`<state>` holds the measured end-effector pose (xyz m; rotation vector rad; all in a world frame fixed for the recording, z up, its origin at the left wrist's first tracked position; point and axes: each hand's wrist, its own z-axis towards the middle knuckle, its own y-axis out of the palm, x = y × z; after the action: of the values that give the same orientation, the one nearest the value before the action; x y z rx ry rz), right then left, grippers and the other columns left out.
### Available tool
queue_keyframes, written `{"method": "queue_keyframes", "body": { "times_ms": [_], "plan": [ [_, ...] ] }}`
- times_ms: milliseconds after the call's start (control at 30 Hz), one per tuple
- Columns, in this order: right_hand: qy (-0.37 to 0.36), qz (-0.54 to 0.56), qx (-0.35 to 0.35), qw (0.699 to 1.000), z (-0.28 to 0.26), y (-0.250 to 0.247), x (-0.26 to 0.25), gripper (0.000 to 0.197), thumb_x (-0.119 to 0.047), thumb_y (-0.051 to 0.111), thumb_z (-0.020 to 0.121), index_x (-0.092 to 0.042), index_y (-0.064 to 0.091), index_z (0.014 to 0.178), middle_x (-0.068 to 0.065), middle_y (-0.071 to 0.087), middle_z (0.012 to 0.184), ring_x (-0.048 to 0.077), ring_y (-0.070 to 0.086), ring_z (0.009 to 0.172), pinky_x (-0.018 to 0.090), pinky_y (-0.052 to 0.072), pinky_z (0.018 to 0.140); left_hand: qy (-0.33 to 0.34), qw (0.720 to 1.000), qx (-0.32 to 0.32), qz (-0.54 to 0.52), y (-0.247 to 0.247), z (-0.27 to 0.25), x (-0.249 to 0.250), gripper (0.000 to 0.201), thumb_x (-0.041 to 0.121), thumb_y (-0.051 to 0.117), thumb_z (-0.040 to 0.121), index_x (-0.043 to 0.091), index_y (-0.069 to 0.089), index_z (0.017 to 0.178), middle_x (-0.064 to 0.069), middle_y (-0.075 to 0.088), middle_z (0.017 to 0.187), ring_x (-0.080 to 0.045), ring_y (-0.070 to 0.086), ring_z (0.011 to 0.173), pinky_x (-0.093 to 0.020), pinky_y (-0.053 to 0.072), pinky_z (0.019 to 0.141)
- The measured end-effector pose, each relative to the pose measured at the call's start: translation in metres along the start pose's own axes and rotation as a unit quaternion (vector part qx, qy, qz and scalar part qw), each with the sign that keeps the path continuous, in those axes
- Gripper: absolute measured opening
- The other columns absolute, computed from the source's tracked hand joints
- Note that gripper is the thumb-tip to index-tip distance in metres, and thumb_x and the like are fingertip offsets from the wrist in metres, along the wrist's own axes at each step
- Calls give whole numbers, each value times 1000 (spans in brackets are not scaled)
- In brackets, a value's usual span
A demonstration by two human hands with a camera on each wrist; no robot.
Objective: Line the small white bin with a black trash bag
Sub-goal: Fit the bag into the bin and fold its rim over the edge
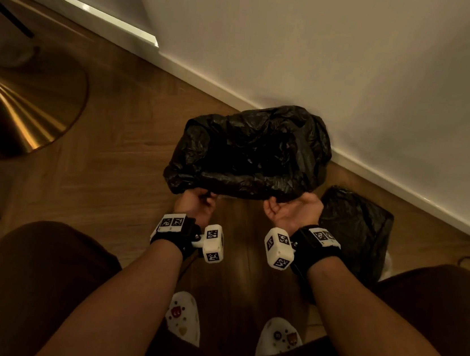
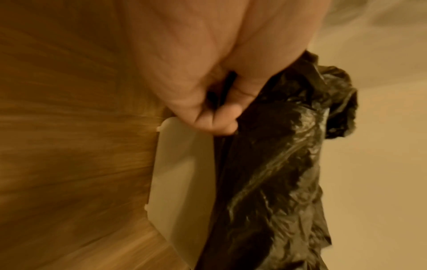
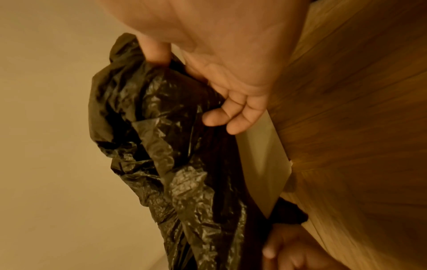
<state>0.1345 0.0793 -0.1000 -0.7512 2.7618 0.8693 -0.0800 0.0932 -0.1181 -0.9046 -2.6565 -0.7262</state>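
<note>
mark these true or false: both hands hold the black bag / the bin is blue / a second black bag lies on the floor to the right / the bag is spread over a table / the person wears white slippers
1. Both the left hand and the right hand hold the black bag: true.
2. The bin is blue: false, the bin is white.
3. A second black bag lies on the floor to the right: true.
4. The bag is spread over a table: false, it sits over the bin on a wooden floor.
5. The person wears white slippers: true.

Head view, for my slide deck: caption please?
Both hands, left hand and right hand, stretch a black trash bag over the bin beside the wall.
</note>
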Motion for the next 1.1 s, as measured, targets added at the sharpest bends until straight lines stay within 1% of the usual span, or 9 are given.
{"method": "queue_keyframes", "body": {
  "times_ms": [167,333,433,533,700,833,900,967,1100],
  "plan": [
    [-17,-48,35,998,-2,4,-3,35,-20,50,88,-14,50,123,7,58,106,23,62,89,39,50,80,47,997,64,8,5,4,13,17,-3,45,94,4,59,91,-12,59,90,-19,58,73,-18,53,46],
    [-65,-79,98,990,-3,8,-8,28,-9,64,92,-11,47,114,12,60,102,25,69,91,39,57,86,81,996,40,12,7,-2,20,27,-10,38,89,6,59,95,-16,58,104,-29,58,92,-39,58,81],
    [-119,-127,119,978,-7,10,-13,22,-5,63,92,-8,52,110,13,65,97,28,68,102,42,54,96,135,986,33,91,10,-4,18,33,-15,35,83,7,57,95,-15,57,110,-31,57,100,-40,57,79],
    [-222,-206,125,945,-10,14,-13,8,-10,64,90,-15,58,93,11,66,90,32,69,95,43,57,89,171,971,26,164,16,-9,18,28,-13,40,84,11,54,88,-12,58,101,-33,56,105,-40,56,79],
    [-396,-444,95,798,-22,17,-4,9,-25,68,83,-27,60,87,0,64,76,17,63,71,42,56,75,171,972,-7,162,24,-12,22,43,27,65,86,10,56,125,-10,66,118,-29,66,105,-38,60,74],
    [-415,-604,20,681,-21,11,4,43,-34,62,85,-40,52,126,-14,63,85,9,63,80,33,55,81,192,953,33,232,33,-7,29,72,44,85,63,15,57,122,-2,68,114,-21,67,103,-44,59,85],
    [-414,-713,4,566,-16,10,1,64,-39,56,84,-45,32,143,-17,63,97,10,60,95,34,42,99,206,938,55,272,33,6,34,87,43,86,48,15,56,124,-2,69,114,-23,68,102,-45,58,87],
    [-402,-792,16,460,-11,12,-4,61,-36,55,87,-41,33,144,-9,67,100,16,62,100,41,36,103,198,924,62,321,39,3,43,81,34,78,49,12,56,124,-7,68,113,-28,67,98,-48,58,86],
    [-394,-832,40,388,-11,28,-20,31,-34,56,92,-33,57,123,0,72,99,25,65,101,40,39,96,189,900,51,389,52,-19,57,40,9,64,77,12,55,116,-13,64,113,-34,64,96,-47,59,83]
  ]
}}
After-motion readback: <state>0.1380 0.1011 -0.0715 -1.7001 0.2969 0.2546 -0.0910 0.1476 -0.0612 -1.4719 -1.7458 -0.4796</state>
